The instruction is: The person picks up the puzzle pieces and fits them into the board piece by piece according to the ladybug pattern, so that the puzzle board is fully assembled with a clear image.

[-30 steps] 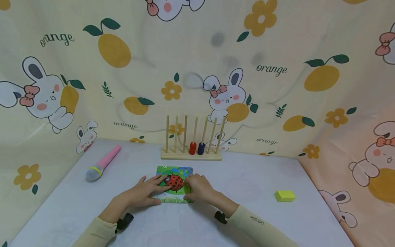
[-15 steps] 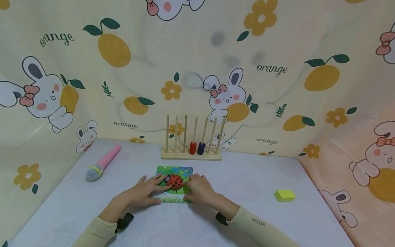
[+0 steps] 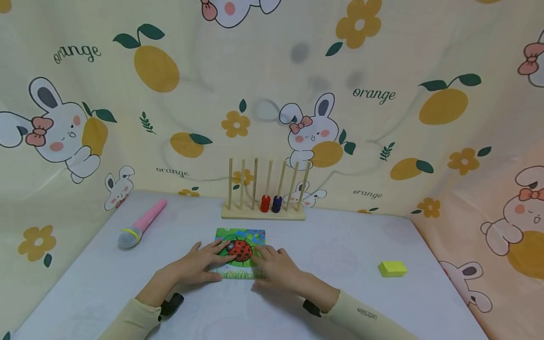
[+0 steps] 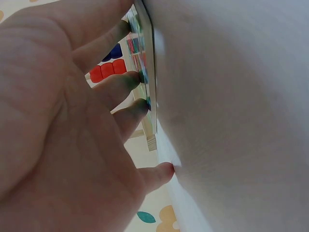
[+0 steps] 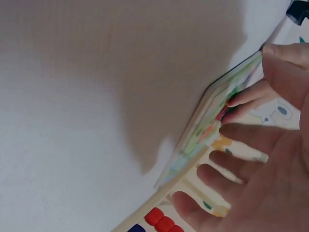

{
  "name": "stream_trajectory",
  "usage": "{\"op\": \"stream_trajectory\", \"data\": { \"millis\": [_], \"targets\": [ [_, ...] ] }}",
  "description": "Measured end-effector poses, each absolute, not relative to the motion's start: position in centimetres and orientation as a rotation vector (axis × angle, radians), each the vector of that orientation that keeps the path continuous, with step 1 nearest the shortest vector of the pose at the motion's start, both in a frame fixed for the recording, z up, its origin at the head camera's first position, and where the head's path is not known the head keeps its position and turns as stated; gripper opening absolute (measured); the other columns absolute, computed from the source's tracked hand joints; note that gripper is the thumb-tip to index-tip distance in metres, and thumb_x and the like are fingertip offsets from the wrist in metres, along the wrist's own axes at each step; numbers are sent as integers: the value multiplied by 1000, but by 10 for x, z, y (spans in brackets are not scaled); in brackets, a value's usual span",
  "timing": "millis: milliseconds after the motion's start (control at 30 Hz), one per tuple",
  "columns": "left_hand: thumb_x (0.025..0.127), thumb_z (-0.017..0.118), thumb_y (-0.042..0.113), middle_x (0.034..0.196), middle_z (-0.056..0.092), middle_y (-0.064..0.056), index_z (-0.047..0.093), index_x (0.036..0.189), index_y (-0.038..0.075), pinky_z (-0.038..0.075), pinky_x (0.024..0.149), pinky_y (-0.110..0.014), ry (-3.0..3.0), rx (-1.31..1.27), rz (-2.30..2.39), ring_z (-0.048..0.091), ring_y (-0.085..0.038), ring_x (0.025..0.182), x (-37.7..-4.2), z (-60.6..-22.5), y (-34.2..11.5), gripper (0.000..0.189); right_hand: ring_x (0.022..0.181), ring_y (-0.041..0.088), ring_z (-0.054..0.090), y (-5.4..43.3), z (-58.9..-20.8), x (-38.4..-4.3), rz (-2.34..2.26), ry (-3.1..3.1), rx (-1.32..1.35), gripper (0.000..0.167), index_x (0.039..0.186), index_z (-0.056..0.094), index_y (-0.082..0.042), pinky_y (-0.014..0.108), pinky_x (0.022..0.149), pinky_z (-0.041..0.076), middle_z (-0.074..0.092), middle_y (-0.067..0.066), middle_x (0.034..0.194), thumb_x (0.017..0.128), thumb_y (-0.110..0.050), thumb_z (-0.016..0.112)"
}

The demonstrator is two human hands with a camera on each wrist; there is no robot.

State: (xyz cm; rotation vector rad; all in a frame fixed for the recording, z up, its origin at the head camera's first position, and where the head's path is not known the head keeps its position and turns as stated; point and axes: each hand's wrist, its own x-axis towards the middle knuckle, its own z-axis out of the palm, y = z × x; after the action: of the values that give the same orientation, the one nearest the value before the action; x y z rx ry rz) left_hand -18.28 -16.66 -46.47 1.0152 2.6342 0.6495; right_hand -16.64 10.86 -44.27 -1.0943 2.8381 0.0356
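A flat ladybug picture board (image 3: 239, 272) lies in the middle of the white table. My left hand (image 3: 194, 267) rests on its left side, fingers spread across the picture. In the left wrist view several of these fingertips touch the board's face (image 4: 141, 60), while another finger meets the table. Over the board's right edge is my right hand (image 3: 280, 273), its fingers extended. The right wrist view shows those fingers apart beside the board (image 5: 205, 121), with the thumb (image 5: 277, 60) near one corner. Part of the board is hidden beneath both hands.
Behind the board stands a wooden peg rack (image 3: 263, 215) with red beads (image 3: 265, 204) and dark blue beads (image 3: 277, 204) on two pegs. A pink toy microphone (image 3: 142, 224) lies at the left. Far to the right sits a yellow block (image 3: 392, 269).
My right hand has shifted slightly right and toward me, and its curled fingers have straightened. My left hand and the board stay in place.
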Motion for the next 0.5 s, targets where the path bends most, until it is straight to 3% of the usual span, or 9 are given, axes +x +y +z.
{"op": "stream_trajectory", "data": {
  "millis": [200, 500],
  "targets": [
    [93, 69, 38, 161, 26, -18, 52, 147, 20, 9, 103, -81, 2632, 1001, 659, 18, -47, 147, -183, -467, -167, 60, 149, 26, 25, 118, -440, -156, 44, 2685, -1157, 81, 151, 44, -15, 62, 111, 30, 28, 4, 163, 88, -61, 65],
    [92, 70, 35, 161, 26, -17, 53, 147, 19, 9, 103, -82, 2637, 1006, 657, 18, -47, 147, -183, -469, -168, 59, 151, 24, 19, 123, -447, -153, 25, 2610, -1190, 88, 158, 30, -13, 65, 112, 25, 19, 3, 166, 91, -63, 58]
  ]
}}
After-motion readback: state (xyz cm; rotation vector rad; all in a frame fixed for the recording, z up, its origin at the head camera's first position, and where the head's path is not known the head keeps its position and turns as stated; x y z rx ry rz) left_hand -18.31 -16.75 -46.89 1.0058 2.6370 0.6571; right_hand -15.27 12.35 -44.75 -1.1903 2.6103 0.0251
